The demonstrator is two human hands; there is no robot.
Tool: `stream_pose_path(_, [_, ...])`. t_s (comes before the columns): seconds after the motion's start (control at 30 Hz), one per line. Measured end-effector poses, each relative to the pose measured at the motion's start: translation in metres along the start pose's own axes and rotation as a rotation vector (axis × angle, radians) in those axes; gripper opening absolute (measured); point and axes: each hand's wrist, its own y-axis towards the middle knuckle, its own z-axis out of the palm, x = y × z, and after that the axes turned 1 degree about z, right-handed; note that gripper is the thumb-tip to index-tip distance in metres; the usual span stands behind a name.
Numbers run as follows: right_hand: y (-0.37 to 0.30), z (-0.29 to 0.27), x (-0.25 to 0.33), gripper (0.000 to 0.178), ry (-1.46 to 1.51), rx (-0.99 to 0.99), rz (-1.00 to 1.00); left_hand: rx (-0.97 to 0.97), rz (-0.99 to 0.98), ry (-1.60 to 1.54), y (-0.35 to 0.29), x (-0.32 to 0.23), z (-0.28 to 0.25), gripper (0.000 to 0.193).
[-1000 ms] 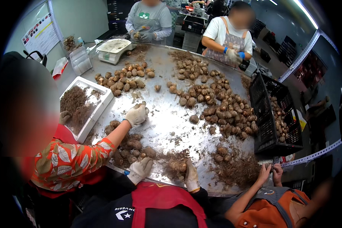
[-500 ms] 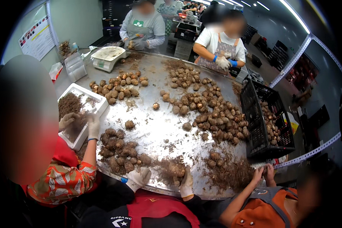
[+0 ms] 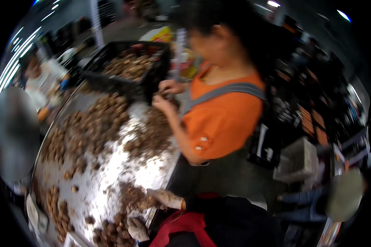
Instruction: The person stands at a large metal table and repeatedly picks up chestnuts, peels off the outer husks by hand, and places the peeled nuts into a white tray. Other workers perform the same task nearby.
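My right hand (image 3: pixel 167 198), in a pale work glove, reaches in over the near table edge. Its fingers are closed over a brown taro (image 3: pixel 151 202), partly hidden and blurred. My left hand (image 3: pixel 137 229), gloved too, rests beside a heap of dark, soil-covered taros (image 3: pixel 111 234); motion smears its fingers. Loose brown soil and root scraps (image 3: pixel 132 196) lie just beyond my right hand on the metal table (image 3: pixel 101 201).
A person in orange (image 3: pixel 224 117) stands close on the right, hands together over a soil pile (image 3: pixel 150 131). A large taro heap (image 3: pixel 92 123) spreads farther away. A black crate (image 3: pixel 111 85) of taros stands at the far edge. A pale bin (image 3: pixel 297 160) sits behind at right.
The view has swung to the right, bringing the person in orange and the floor behind into the middle. My right hand stays at the taro and my left hand by the heap.
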Motion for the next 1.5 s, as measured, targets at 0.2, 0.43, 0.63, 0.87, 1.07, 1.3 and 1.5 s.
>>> stream_pose_path(0.2, [-0.093, -0.041, 0.007, 0.067, 0.184, -0.183, 0.016, 0.037, 0.302, -0.006, -0.024, -0.077, -0.065, 0.026])
stream_pose_path(0.43, [-0.174, -0.080, -0.034, 0.068, 0.457, -0.548, 0.203, -0.222, 0.701, -0.046, -0.043, -0.148, -0.092, 0.024])
stream_pose_path(0.63, [-0.214, -0.118, -0.026, 0.069, 0.545, -0.639, 0.168, -0.182, 0.709, 0.000, -0.036, -0.172, -0.047, 0.027])
stream_pose_path(0.87, [-0.273, -0.177, -0.044, 0.070, 0.562, -0.845, 0.011, -0.110, 0.827, -0.020, 0.002, -0.205, 0.033, 0.038])
stream_pose_path(1.07, [-0.297, -0.201, -0.111, 0.058, 0.902, -1.071, -0.177, -0.125, 0.865, -0.055, 0.016, -0.256, 0.060, 0.036])
stream_pose_path(1.3, [-0.358, -0.172, -0.148, 0.058, 0.621, -1.379, -0.076, -0.131, 0.902, -0.054, 0.040, -0.285, 0.069, 0.034])
stream_pose_path(1.5, [-0.397, -0.165, -0.158, 0.068, 1.219, -1.387, -0.386, -0.103, 0.922, -0.038, 0.049, -0.310, 0.078, 0.032])
